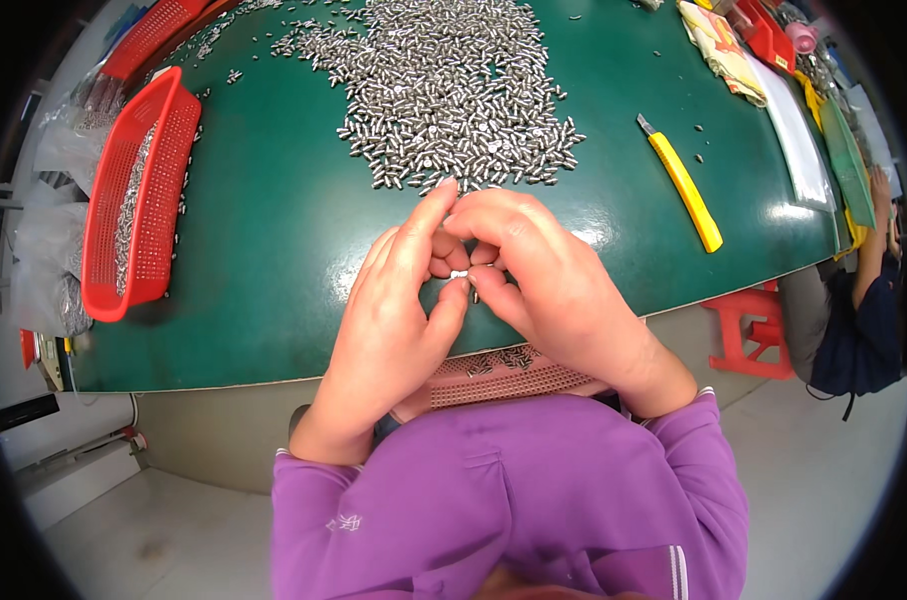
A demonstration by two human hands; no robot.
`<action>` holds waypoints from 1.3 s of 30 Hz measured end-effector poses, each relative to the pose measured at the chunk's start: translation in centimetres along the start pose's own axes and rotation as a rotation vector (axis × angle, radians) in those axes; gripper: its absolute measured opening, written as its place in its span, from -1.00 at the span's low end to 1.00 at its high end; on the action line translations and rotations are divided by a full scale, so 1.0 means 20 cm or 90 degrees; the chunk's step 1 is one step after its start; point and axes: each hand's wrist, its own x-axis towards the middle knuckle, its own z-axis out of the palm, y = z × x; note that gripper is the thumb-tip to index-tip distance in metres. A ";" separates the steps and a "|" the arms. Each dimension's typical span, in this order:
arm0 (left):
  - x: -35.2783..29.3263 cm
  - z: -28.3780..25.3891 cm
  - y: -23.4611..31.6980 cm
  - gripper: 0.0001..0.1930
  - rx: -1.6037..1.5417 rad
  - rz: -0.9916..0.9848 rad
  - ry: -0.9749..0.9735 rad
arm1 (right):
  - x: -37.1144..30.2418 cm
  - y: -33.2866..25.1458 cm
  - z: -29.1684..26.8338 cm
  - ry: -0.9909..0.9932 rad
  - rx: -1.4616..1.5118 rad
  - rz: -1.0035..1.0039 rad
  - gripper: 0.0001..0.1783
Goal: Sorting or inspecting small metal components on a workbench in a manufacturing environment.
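Purple sleeves [504,500] filled the lower centre of the frame, and above them a pink perforated basket [499,378] with a few metal pieces sat at the near edge of the green table [274,250]. At mid-frame the left hand [394,320] and right hand [554,280] met fingertip to fingertip, both pinched closed on a small metal pin [461,273] held between them just above the tabletop. Judged from its look, the pin was light, rigid and smooth, likely slippery, and best pinched across its short shaft with thumb and forefinger. Directly beyond the fingers, in the upper centre, lay a broad heap of similar silver pins [444,90], its nearest edge just beside the fingertips, so loose pieces could easily be nudged. At the left of the frame a red mesh basket [139,195] held more pins, with clear plastic bags [49,230] beside it off the table edge. A yellow utility knife [682,183] lay to the right, well apart from the hands, its blade tip pointing toward the top of the frame. Further right, sheets and a second red basket [769,35] crowded the far corner, a red plastic stool [749,335] stood below the table, and another person's arm [874,250] showed at the right rim.
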 end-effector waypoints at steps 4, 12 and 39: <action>0.00 0.00 -0.01 -0.20 -0.025 -0.013 -0.014 | -0.03 0.02 0.00 0.011 0.055 0.055 -0.47; 0.00 -0.01 0.01 -0.20 -0.015 -0.018 -0.014 | -0.02 0.01 -0.03 -0.002 0.066 0.073 -0.52; 0.00 -0.01 0.01 -0.10 -0.014 -0.039 -0.007 | 0.00 -0.06 -0.07 -0.077 -0.062 0.072 -0.24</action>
